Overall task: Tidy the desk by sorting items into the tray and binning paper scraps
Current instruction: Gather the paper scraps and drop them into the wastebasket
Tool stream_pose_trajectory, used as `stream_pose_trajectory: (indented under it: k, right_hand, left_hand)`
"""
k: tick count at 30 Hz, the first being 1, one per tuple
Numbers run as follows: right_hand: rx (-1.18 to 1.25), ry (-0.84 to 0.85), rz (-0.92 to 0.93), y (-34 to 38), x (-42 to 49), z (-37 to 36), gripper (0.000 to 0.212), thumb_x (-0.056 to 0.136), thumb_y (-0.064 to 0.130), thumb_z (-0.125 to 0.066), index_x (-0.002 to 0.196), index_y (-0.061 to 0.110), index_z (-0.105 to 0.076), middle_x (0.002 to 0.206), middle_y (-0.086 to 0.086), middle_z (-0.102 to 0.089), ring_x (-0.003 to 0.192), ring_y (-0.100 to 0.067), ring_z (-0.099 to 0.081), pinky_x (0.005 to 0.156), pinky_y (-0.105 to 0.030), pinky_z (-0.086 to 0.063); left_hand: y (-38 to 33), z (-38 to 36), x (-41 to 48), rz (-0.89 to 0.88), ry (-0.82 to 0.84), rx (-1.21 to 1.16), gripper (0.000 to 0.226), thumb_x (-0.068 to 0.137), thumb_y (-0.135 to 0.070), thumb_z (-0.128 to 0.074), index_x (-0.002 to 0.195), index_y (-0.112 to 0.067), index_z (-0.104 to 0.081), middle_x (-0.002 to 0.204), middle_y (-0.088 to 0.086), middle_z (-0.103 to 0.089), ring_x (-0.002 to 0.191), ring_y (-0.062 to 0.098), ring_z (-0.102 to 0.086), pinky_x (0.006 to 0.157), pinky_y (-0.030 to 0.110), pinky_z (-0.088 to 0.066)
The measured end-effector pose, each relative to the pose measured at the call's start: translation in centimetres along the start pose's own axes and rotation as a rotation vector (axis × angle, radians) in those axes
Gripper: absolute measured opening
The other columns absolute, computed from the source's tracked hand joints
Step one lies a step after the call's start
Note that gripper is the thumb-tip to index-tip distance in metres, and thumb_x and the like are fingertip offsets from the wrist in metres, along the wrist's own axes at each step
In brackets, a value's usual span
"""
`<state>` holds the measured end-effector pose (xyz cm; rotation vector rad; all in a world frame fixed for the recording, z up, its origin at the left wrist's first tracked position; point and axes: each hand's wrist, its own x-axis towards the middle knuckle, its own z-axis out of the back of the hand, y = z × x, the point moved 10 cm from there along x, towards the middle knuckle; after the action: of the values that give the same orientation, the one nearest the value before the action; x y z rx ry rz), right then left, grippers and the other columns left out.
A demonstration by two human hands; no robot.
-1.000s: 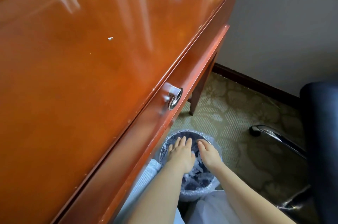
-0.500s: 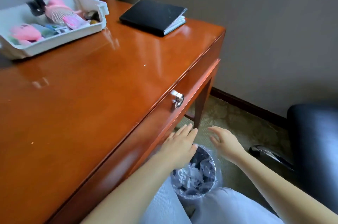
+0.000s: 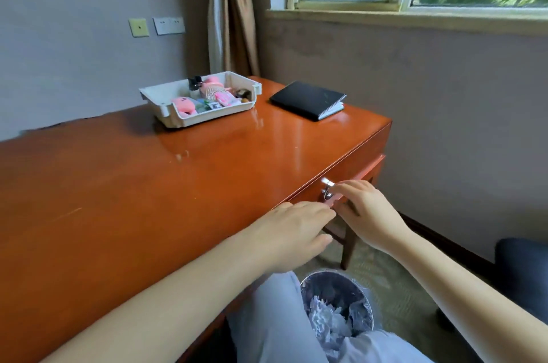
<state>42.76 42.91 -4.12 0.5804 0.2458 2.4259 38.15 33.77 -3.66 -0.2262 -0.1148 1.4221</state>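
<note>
A white tray (image 3: 181,119) stands at the far side of the wooden desk (image 3: 124,184), holding pink toys, a brush and several small items. Below the desk's front edge, between my knees, a bin (image 3: 336,307) lined with plastic holds white paper scraps. My left hand (image 3: 292,232) hovers at the desk's front edge with relaxed fingers and holds nothing. My right hand (image 3: 366,214) is just in front of the drawer's metal handle (image 3: 327,192), fingers loosely bent, nothing in it.
A black notebook (image 3: 308,99) lies closed at the desk's far right corner. A dark chair (image 3: 522,273) stands at the right. A wall with a window runs behind the desk, a curtain in the corner.
Both hands have risen from over the bin to the desk's front edge. The view has tilted up, bringing the tray, notebook and window into sight.
</note>
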Motion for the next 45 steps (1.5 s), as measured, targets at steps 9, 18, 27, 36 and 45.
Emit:
stream_pose_trajectory:
  k: [9, 18, 27, 36, 45]
  right_hand:
    - [0.061, -0.003, 0.360, 15.4, 2.9, 1.3, 0.023, 0.090, 0.013, -0.053, 0.110, 0.012, -0.063, 0.113, -0.004, -0.064, 0.106, -0.028, -0.056, 0.089, -0.041, -0.047]
    - [0.228, 0.225, 0.653, 31.4, 1.8, -6.1, 0.026, 0.093, 0.024, -0.049, 0.116, 0.020, -0.060, 0.107, 0.000, -0.061, 0.101, -0.024, -0.053, 0.089, -0.037, -0.045]
    - [0.311, 0.433, 0.817, 41.7, -2.0, -12.8, 0.046, 0.093, 0.034, -0.048, 0.138, 0.027, -0.039, 0.143, 0.002, -0.040, 0.129, -0.020, -0.037, 0.109, -0.034, -0.031]
    - [0.193, 0.519, 0.844, 49.8, -2.1, -17.6, 0.069, 0.092, 0.055, -0.039, 0.149, 0.033, -0.007, 0.160, -0.004, 0.000, 0.148, -0.024, 0.000, 0.118, -0.042, -0.006]
    - [0.230, 0.523, 0.873, 56.3, 0.7, -20.9, 0.068, 0.094, 0.054, -0.036, 0.150, 0.029, -0.007, 0.160, -0.001, -0.001, 0.148, -0.021, 0.001, 0.118, -0.042, -0.007]
  left_hand:
    - [6.5, 6.8, -12.4, 0.256, -0.168, 0.150, 0.042, 0.098, -0.038, -0.035, 0.136, -0.022, -0.043, 0.138, -0.005, -0.047, 0.127, 0.014, -0.042, 0.107, 0.034, -0.034]
    - [13.3, 7.0, -29.2, 0.690, -0.360, 0.068, 0.037, 0.098, -0.041, -0.036, 0.132, -0.032, -0.047, 0.135, -0.016, -0.048, 0.125, 0.006, -0.043, 0.106, 0.026, -0.035]
    - [17.6, 3.5, -45.2, 1.170, -0.560, 0.136, 0.050, 0.094, -0.045, -0.043, 0.141, -0.034, -0.032, 0.151, -0.014, -0.024, 0.142, 0.010, -0.016, 0.116, 0.032, -0.010]
    - [21.7, 1.4, -51.4, 1.525, -0.684, 0.033, 0.072, 0.090, -0.054, -0.044, 0.148, -0.028, -0.011, 0.158, -0.001, -0.009, 0.146, 0.022, -0.005, 0.114, 0.050, -0.015]
    - [28.3, 2.4, -53.5, 1.561, -0.639, 0.013, 0.068, 0.093, -0.050, -0.038, 0.150, -0.027, -0.009, 0.159, 0.002, -0.007, 0.147, 0.025, -0.006, 0.115, 0.048, -0.018]
